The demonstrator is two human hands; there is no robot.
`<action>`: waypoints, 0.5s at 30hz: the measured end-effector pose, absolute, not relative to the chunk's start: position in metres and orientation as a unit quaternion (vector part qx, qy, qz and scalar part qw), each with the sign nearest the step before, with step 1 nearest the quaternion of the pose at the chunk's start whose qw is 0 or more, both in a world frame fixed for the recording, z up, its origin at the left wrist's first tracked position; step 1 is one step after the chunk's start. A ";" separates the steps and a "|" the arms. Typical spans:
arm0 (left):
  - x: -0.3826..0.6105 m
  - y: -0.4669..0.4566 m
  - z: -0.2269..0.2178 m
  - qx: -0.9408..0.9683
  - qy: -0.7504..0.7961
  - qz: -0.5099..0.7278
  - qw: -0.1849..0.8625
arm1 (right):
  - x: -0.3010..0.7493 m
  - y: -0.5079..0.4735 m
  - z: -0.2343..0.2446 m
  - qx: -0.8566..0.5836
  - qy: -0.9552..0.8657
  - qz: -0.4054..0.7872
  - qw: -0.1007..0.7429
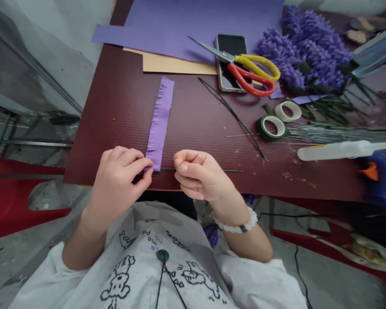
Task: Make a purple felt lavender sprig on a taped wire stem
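Note:
A fringed purple paper strip (161,118) lies lengthwise on the dark red table (122,107), running away from me. My left hand (119,180) pinches its near end between thumb and fingers. My right hand (199,174) is closed in a pinch on a thin green wire stem (233,171) that lies along the table's near edge and runs under the strip's end. Both hands sit at the front edge of the table.
Red-and-yellow scissors (247,68) rest on a phone (230,60). Purple sheets (193,21), a tan sheet (176,64), finished purple flowers (309,51), two tape rolls (272,126), loose wires (234,113), a glue gun (373,167) lie at the back and right.

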State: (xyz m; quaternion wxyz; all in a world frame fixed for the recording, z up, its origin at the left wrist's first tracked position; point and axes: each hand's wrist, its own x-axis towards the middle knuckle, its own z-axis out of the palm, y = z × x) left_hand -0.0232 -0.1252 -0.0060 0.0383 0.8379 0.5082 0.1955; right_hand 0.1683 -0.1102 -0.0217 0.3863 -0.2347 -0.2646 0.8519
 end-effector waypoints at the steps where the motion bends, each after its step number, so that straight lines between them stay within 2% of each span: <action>1: -0.023 -0.125 -0.006 0.838 0.508 0.198 0.037 | 0.168 -0.110 -0.022 -0.234 -0.263 0.853 0.386; 15: -0.023 -0.125 -0.006 0.836 0.510 0.200 0.035 | 0.168 -0.110 -0.021 -0.235 -0.275 0.846 0.392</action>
